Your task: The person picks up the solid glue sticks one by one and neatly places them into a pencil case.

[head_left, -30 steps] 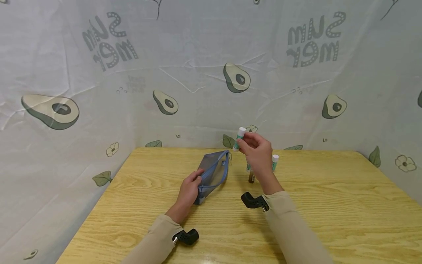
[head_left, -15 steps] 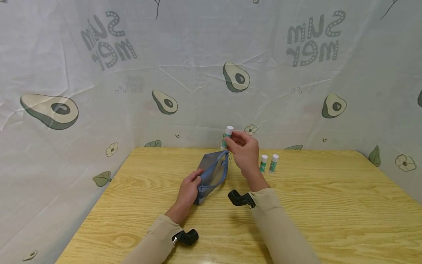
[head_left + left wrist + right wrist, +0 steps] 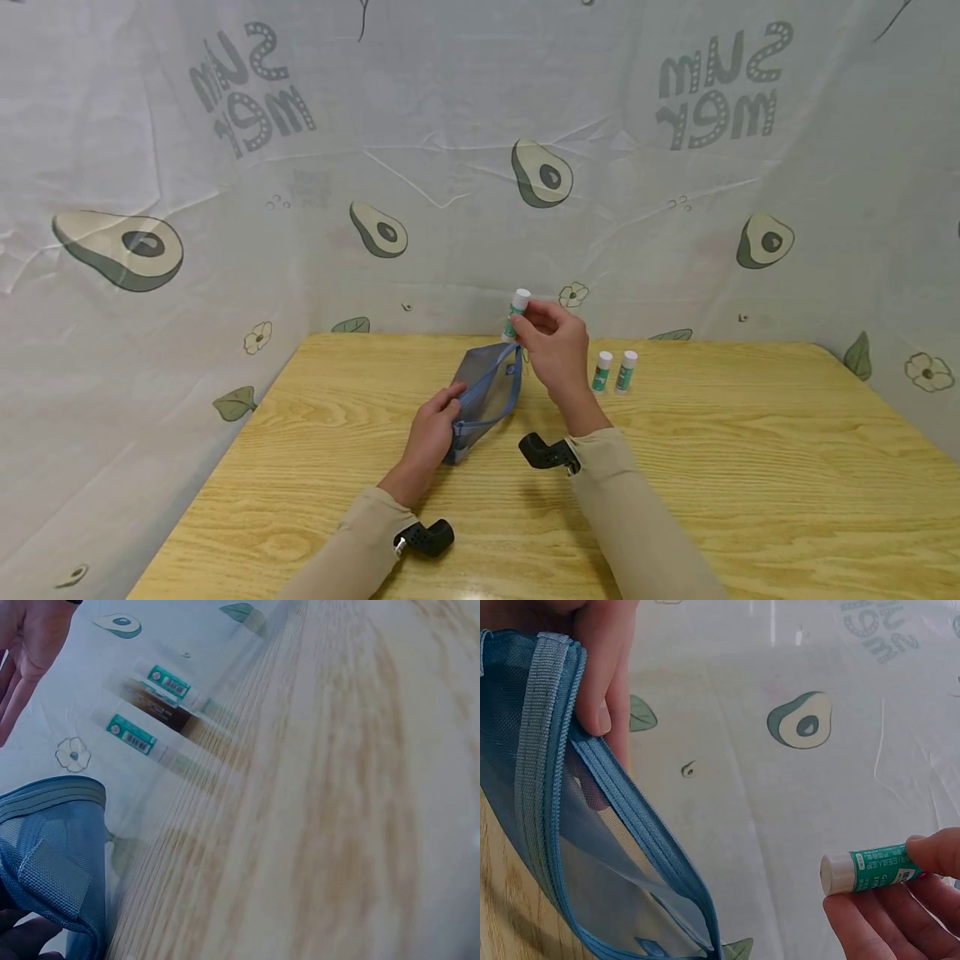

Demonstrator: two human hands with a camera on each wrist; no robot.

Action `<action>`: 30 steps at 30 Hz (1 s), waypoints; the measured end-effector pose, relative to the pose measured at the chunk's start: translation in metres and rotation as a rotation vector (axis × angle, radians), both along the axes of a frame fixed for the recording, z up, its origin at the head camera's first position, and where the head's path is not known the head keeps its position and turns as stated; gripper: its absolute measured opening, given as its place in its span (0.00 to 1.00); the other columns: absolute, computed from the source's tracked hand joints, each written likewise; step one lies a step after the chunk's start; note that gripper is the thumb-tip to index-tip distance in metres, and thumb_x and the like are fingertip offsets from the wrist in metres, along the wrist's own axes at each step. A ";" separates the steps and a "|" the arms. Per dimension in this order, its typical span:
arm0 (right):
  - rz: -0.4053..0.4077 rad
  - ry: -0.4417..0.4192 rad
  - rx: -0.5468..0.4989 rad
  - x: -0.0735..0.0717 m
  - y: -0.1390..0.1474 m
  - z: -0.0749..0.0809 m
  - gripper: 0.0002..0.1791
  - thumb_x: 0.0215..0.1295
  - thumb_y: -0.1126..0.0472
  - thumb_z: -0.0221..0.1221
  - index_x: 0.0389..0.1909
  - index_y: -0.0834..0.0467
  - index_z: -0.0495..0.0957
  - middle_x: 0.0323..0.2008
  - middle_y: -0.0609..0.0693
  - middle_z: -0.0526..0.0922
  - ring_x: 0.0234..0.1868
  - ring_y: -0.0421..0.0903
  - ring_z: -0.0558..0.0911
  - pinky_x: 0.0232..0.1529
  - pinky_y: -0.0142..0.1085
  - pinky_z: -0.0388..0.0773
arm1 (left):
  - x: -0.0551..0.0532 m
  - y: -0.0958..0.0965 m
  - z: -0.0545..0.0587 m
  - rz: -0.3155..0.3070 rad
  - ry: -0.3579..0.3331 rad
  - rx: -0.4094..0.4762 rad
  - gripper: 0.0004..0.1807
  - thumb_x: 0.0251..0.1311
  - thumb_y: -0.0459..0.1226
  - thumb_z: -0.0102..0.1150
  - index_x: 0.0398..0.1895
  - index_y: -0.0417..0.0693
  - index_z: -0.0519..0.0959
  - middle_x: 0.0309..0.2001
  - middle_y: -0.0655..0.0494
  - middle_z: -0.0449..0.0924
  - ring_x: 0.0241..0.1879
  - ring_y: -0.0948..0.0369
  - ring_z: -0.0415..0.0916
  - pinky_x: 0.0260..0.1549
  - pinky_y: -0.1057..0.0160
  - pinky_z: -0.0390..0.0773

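Note:
My right hand point(image 3: 558, 346) pinches a glue stick point(image 3: 516, 315) with a white cap and green label between thumb and fingers. It holds the stick tilted in the air, just above the far end of a blue mesh zipper pouch point(image 3: 472, 377). My left hand point(image 3: 429, 429) grips the pouch by its left side. The pouch's mouth gapes open, as the right wrist view shows along its blue zipper point(image 3: 641, 817). Two more glue sticks point(image 3: 602, 372) point(image 3: 626, 372) stand upright right of my right hand. Between them in the left wrist view appears a small brown bottle-like object point(image 3: 161, 709), partly hidden.
The wooden table point(image 3: 750, 467) spreads widely to the right and front. Behind it and at the sides hangs a pale curtain point(image 3: 450, 167) printed with avocados. Black wrist cameras point(image 3: 549, 452) sit on both cuffs.
My right hand has carried the glue stick left to above the pouch's far end, and has held there for the last half second. The left hand and pouch have stayed nearly still.

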State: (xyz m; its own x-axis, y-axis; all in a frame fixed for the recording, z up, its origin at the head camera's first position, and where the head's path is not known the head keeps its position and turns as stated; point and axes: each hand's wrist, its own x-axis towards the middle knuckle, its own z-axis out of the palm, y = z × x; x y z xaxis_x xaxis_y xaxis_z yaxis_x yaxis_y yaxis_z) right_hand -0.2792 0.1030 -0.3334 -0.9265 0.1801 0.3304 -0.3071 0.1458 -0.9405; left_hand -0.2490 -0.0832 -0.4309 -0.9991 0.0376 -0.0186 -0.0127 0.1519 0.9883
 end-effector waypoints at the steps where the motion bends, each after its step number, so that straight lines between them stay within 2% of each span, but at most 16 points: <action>1: -0.002 0.001 0.005 0.000 0.000 -0.001 0.19 0.73 0.62 0.67 0.61 0.61 0.84 0.56 0.61 0.88 0.53 0.53 0.88 0.43 0.23 0.86 | 0.000 0.000 0.000 -0.002 0.003 -0.001 0.24 0.83 0.37 0.42 0.77 0.43 0.73 0.83 0.45 0.62 0.86 0.42 0.47 0.82 0.38 0.53; 8: -0.034 -0.032 0.085 -0.005 0.000 -0.009 0.18 0.73 0.61 0.66 0.59 0.63 0.84 0.54 0.61 0.88 0.51 0.54 0.89 0.42 0.26 0.86 | 0.000 0.001 0.002 -0.003 0.012 -0.011 0.24 0.83 0.37 0.42 0.76 0.42 0.73 0.82 0.44 0.63 0.86 0.41 0.47 0.82 0.38 0.53; 13: -0.070 -0.123 0.169 -0.007 -0.002 -0.014 0.17 0.74 0.59 0.65 0.58 0.63 0.83 0.51 0.61 0.89 0.45 0.53 0.91 0.43 0.34 0.88 | 0.000 0.001 0.003 0.006 0.009 -0.016 0.24 0.83 0.36 0.42 0.76 0.42 0.73 0.82 0.44 0.63 0.86 0.42 0.48 0.82 0.38 0.53; 16: -0.092 -0.187 0.223 -0.006 -0.003 -0.016 0.18 0.74 0.58 0.65 0.58 0.64 0.83 0.50 0.61 0.90 0.41 0.53 0.91 0.39 0.35 0.87 | -0.001 0.001 0.002 0.007 0.014 -0.022 0.24 0.83 0.36 0.41 0.76 0.42 0.73 0.82 0.44 0.64 0.85 0.42 0.48 0.82 0.38 0.54; 24: -0.136 -0.291 0.366 -0.010 -0.005 -0.027 0.19 0.72 0.59 0.64 0.57 0.67 0.85 0.49 0.62 0.91 0.44 0.55 0.92 0.35 0.35 0.88 | 0.001 0.000 0.002 0.000 0.022 -0.033 0.25 0.83 0.36 0.41 0.76 0.42 0.72 0.82 0.42 0.63 0.85 0.41 0.49 0.82 0.37 0.54; 30: -0.125 -0.337 0.464 -0.012 -0.006 -0.036 0.16 0.72 0.58 0.65 0.50 0.68 0.88 0.42 0.64 0.92 0.32 0.51 0.92 0.29 0.34 0.86 | 0.000 0.001 0.002 -0.007 0.019 -0.035 0.25 0.83 0.36 0.41 0.77 0.42 0.72 0.82 0.43 0.62 0.86 0.41 0.47 0.82 0.37 0.53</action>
